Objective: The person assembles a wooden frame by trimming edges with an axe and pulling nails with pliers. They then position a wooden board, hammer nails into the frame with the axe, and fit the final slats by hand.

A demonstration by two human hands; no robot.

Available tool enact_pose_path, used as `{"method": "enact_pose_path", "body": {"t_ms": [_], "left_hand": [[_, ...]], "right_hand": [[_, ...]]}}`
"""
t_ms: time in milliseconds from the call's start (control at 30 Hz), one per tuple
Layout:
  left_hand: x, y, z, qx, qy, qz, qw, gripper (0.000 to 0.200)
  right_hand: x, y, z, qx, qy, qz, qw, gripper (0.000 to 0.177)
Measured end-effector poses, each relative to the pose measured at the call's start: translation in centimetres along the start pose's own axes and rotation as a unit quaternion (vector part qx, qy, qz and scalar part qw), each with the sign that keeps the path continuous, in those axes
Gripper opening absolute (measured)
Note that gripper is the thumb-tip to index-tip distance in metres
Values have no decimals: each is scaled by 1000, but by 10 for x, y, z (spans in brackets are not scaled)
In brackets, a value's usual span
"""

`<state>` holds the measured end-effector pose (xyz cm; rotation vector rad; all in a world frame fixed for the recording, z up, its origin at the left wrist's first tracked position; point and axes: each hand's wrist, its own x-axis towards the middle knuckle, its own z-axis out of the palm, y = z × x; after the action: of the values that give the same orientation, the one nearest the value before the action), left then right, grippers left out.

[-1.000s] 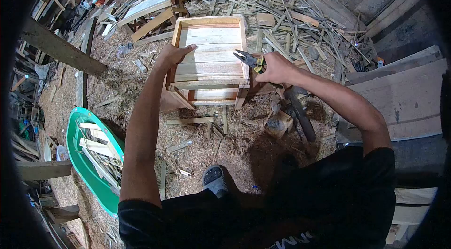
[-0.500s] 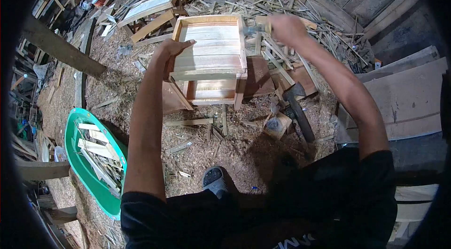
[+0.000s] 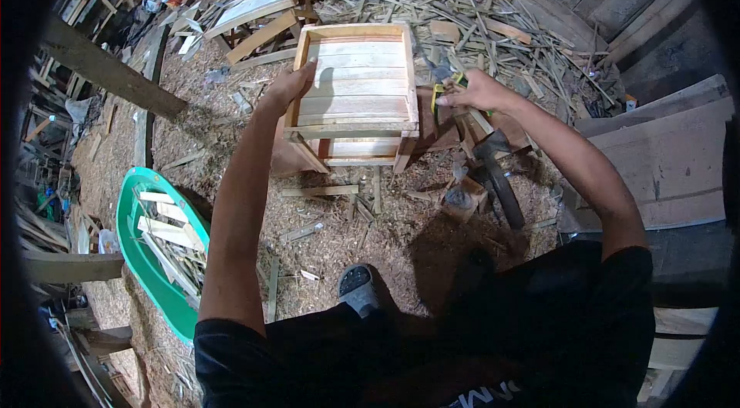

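The right hand (image 3: pixel 479 92) is closed around yellow-handled pliers (image 3: pixel 436 100), held just beside the right wall of the wooden crate (image 3: pixel 358 84). The left hand (image 3: pixel 289 87) grips the crate's left rim, fingers curled over it. The crate stands on the chip-strewn floor (image 3: pixel 331 231), well apart from a green tub (image 3: pixel 135 254).

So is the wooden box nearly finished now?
Looks nearly done: the wooden box has its walls, legs and slats in place. The left hand steadies its rim while the right hand holds pliers beside the right wall. Probably only small fixes there remain; which ones isn't visible.
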<state>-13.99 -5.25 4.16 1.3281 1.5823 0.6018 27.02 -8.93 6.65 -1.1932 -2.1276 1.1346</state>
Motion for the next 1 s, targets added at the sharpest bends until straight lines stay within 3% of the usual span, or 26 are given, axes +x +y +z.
{"method": "enact_pose_path", "body": {"t_ms": [100,133,200,300,433,467,567,600,700,733,900,1000], "left_hand": [[-9,-14,5,-143,-33,8,989,69],[-22,-16,5,-189,-51,0,981,70],[-47,-23,5,-238,-101,0,966,70],[-80,-33,17,-296,-69,-14,953,67],[-88,-26,30,-352,-23,-43,935,59],[-91,-23,32,-353,-25,-37,935,59],[-97,-10,39,-370,-27,-25,928,58],[-98,-5,44,-384,-23,-27,923,57],[-96,8,48,-388,-29,-31,921,56],[-94,16,51,-395,-30,-26,918,56],[-86,43,54,-397,-93,25,913,54],[-82,75,75,-444,-115,49,887,49]], "right_hand": [[-22,-4,3,74,-86,177,978,52],[-22,40,14,19,-59,122,991,47],[-36,81,29,-25,-85,100,991,43],[-62,87,48,54,-169,227,958,42],[-81,86,70,-113,-196,274,935,43],[-91,82,75,-149,-151,179,961,42],[-101,195,105,-171,-122,-53,976,43],[-103,148,94,-209,-152,56,964,40],[-91,132,87,-283,-115,112,946,37],[-86,45,73,-296,-141,170,929,38],[-72,-48,91,-99,-147,14,984,47],[-54,-83,101,-51,17,-81,995,62]]}}
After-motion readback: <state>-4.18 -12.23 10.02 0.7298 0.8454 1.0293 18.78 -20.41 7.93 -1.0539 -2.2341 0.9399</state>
